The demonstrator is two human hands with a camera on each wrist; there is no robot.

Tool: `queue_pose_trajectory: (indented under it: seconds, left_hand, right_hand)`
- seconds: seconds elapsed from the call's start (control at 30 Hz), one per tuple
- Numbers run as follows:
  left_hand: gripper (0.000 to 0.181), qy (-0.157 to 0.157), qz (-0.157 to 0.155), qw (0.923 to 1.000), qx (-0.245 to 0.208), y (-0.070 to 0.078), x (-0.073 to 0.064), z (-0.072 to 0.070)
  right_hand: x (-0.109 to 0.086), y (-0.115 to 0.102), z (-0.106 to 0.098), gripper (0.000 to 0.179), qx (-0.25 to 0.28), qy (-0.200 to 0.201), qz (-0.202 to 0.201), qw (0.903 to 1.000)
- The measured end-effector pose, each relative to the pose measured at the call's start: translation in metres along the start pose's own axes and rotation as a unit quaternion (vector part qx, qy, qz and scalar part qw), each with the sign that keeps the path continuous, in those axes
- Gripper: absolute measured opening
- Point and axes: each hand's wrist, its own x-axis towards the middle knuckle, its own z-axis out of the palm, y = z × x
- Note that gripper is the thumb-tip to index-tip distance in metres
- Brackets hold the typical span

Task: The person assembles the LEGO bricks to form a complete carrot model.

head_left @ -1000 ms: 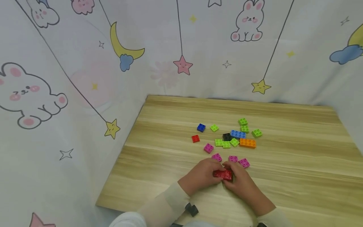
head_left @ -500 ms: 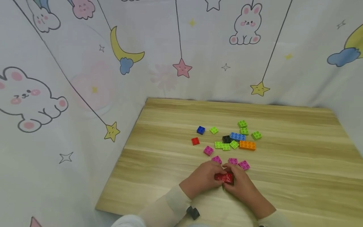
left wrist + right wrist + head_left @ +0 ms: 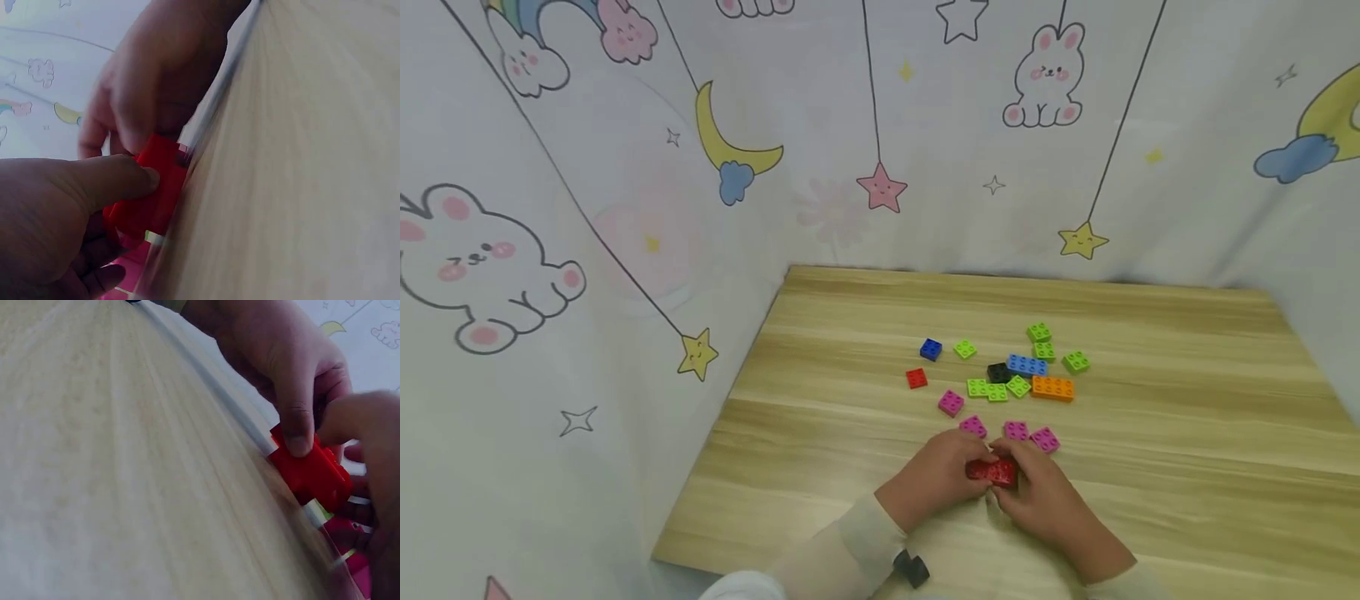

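Observation:
Both hands meet over the table close to its front, with red building bricks (image 3: 992,472) between them. My left hand (image 3: 932,477) grips the left end; its thumb lies along the red side (image 3: 131,215) in the left wrist view. The other end is held by my right hand (image 3: 1047,504), fingers curled at the far side. In the right wrist view the red bricks (image 3: 312,475) look like a joined block, partly covered by fingers. Just beyond the fingers lie magenta bricks, one (image 3: 973,427) by the left hand and one (image 3: 1017,430) by the right.
Farther back on the wooden table (image 3: 1187,400) lie several lime bricks (image 3: 987,389), a light blue brick (image 3: 1027,365), an orange brick (image 3: 1053,388), a black brick (image 3: 998,372), a dark blue brick (image 3: 931,349) and a small red brick (image 3: 917,378). A printed curtain (image 3: 955,225) surrounds the table.
The head view has tilted up slightly, so everything sits lower in it. Both hands keep hold of the red bricks in about the same place, with only small finger shifts.

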Motion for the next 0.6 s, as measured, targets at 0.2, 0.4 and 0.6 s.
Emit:
queue_pose_trajectory:
  seconds: [0.2,0.4,0.6]
  left_hand:
    - [0.028,-0.008,-0.025,0.9983,-0.053,-0.005,0.000,0.004]
    - [0.030,-0.019,-0.049,0.9958,-0.075,-0.008,0.000,0.005]
    - [0.029,-0.022,-0.045,0.9961,-0.073,-0.010,0.002,0.005]
  right_hand:
    - [0.014,0.031,-0.030,0.031,-0.017,0.128,-0.041,0.9908]
    - [0.044,0.086,-0.053,0.040,-0.099,0.116,0.020,0.9881]
    - [0.056,0.109,-0.056,0.044,-0.129,0.029,0.061,0.9894]
